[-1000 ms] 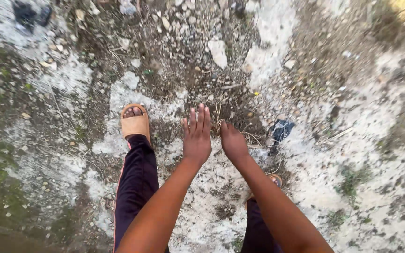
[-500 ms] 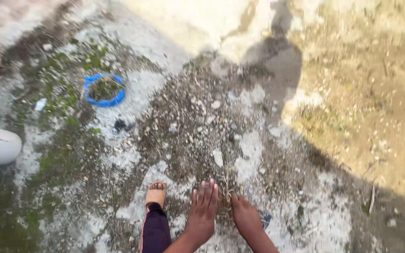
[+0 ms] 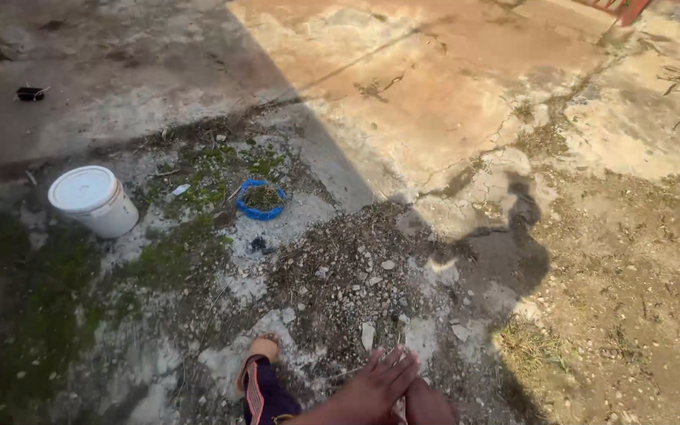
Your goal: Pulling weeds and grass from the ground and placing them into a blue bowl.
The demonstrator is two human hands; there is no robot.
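- White bucket (image 3: 94, 201), lid on, far left of the blue ring (image 3: 261, 199).
- Sandal (image 3: 255, 360) below the ring.
- Left hand (image 3: 371, 389) fingers straight, overlapping right hand (image 3: 428, 404); right grip: cannot tell.
- Dry stalks between them, barely visible.

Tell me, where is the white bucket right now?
In the head view the white bucket stands upright at the left on mossy ground, left of the blue ring.

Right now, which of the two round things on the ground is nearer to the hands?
The blue ring, lying flat on the mossy patch. The white bucket stands farther left, away from both hands.
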